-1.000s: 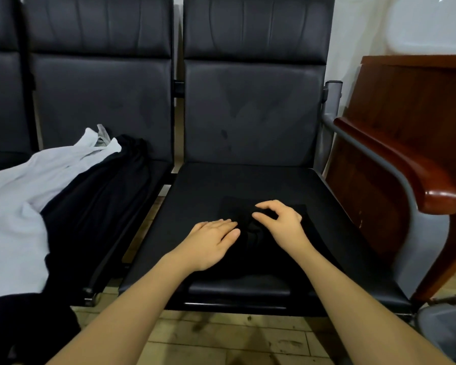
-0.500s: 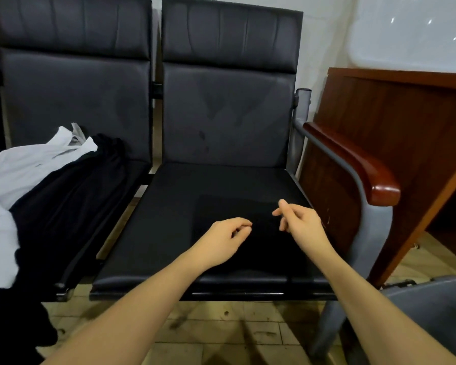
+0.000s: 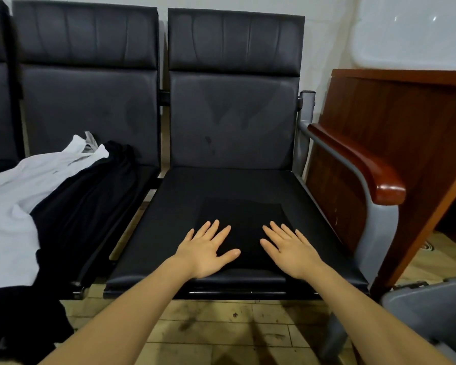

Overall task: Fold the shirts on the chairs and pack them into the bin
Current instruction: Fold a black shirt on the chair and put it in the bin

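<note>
Here both hands — left hand [image 3: 206,250], right hand [image 3: 291,250] — press flat, grip open, on seemingly folded black shirt [image 3: 244,214].

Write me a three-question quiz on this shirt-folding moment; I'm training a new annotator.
1. True or false: both hands lie flat on the folded black shirt.
2. Which garment lies on top of the pile on the next chair: A white shirt, B black shirt?
3. What grey thing shows at bottom right?

Key: 1 true, left hand and right hand. 2 A, white shirt. 3 the bin.
</note>
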The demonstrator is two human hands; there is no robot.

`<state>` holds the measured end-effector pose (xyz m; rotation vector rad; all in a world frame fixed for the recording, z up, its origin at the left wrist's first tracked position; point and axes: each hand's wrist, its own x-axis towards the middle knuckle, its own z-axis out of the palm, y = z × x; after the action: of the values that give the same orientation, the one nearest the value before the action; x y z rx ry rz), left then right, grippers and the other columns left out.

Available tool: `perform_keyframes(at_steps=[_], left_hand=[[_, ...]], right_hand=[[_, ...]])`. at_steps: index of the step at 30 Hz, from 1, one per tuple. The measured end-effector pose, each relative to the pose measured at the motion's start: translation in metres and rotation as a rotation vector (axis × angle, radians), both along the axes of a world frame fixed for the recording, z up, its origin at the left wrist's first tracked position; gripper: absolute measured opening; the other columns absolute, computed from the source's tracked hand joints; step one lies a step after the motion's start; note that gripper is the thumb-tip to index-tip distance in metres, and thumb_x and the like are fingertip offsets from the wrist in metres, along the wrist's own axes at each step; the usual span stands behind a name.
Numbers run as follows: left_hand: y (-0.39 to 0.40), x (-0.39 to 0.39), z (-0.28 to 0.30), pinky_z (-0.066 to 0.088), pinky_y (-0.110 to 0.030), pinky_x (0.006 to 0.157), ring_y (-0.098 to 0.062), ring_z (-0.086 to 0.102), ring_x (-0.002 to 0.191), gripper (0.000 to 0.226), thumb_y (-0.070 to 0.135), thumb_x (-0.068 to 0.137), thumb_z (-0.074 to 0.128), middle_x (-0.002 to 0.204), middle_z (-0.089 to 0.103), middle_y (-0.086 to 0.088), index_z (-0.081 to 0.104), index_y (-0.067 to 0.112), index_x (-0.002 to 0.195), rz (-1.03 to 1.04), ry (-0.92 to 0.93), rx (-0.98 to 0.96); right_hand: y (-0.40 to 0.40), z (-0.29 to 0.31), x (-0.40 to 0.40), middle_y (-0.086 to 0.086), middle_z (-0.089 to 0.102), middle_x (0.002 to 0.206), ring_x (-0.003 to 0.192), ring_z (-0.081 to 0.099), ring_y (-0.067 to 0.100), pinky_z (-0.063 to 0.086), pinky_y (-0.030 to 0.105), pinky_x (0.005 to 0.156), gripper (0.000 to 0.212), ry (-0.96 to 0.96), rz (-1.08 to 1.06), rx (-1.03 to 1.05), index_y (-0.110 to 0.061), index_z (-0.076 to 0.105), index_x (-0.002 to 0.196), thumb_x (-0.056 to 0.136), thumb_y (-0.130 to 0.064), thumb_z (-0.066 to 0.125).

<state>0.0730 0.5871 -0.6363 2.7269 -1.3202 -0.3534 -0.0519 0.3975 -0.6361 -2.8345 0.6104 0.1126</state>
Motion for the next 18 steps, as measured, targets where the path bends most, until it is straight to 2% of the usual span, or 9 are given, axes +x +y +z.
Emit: perform_keyframes(at_steps=[3,5,7,10,12,15,18], left_hand=[[0.009,0.000,0.000,-0.005,-0.037,0.118,-0.013,-0.009,0.146,0.068,0.064,0.093,0.024,0.159,-0.003,0.003,0.004,0.034,0.151,-0.053,-0.012,-0.094],[0.015,-0.001,0.001,-0.002,-0.032,0.117,-0.012,0.003,0.146,0.062,0.058,0.095,0.031,0.159,0.012,0.004,0.019,0.032,0.150,-0.084,-0.021,-0.207],[0.018,-0.003,0.003,0.004,-0.024,0.111,-0.007,0.021,0.141,0.052,0.052,0.095,0.040,0.152,0.030,0.008,0.036,0.032,0.143,-0.131,-0.057,-0.313],[0.016,-0.010,0.005,0.017,-0.019,0.101,-0.002,0.040,0.122,0.038,0.043,0.095,0.049,0.132,0.050,0.015,0.054,0.032,0.130,-0.203,-0.084,-0.417],[0.014,-0.014,0.004,0.023,-0.019,0.098,-0.003,0.045,0.115,0.031,0.037,0.094,0.053,0.123,0.053,0.015,0.061,0.030,0.123,-0.204,-0.068,-0.460],[0.009,-0.017,0.000,0.034,-0.024,0.101,-0.005,0.048,0.110,0.029,0.031,0.091,0.060,0.114,0.056,0.014,0.063,0.026,0.120,-0.139,0.028,-0.578],[0.006,-0.016,-0.001,0.040,-0.029,0.099,-0.005,0.050,0.106,0.025,0.030,0.089,0.063,0.109,0.057,0.014,0.067,0.024,0.113,-0.105,0.080,-0.625]], right_hand=[[-0.001,0.001,-0.014,-0.012,0.018,0.157,0.145,0.012,0.010,0.000,0.032,0.115,0.057,-0.127,0.024,-0.015,-0.034,0.026,0.149,0.098,-0.057,0.023],[0.001,0.002,-0.024,-0.017,0.039,0.139,0.129,0.029,0.005,0.010,0.024,0.104,0.049,-0.292,0.046,-0.002,-0.034,0.044,0.138,0.095,-0.057,0.036],[0.005,0.005,-0.031,-0.023,0.042,0.111,0.106,0.034,-0.004,0.013,0.020,0.091,0.035,-0.452,0.079,0.040,-0.038,0.055,0.119,0.089,-0.055,0.051],[0.008,0.005,-0.040,-0.026,0.046,0.097,0.096,0.039,-0.010,0.018,0.018,0.087,0.027,-0.474,0.153,0.118,-0.041,0.056,0.106,0.082,-0.048,0.066],[0.005,0.002,-0.044,-0.026,0.051,0.095,0.094,0.045,-0.010,0.022,0.021,0.091,0.023,-0.471,0.168,0.154,-0.044,0.058,0.102,0.082,-0.041,0.070],[-0.001,-0.002,-0.047,-0.019,0.062,0.090,0.090,0.056,-0.001,0.040,0.036,0.096,0.016,-0.596,0.080,0.338,-0.043,0.066,0.090,0.081,-0.031,0.072],[0.001,-0.003,-0.046,-0.020,0.061,0.090,0.092,0.056,0.000,0.037,0.045,0.101,0.022,-0.589,0.071,0.304,-0.051,0.063,0.091,0.084,-0.031,0.070]])
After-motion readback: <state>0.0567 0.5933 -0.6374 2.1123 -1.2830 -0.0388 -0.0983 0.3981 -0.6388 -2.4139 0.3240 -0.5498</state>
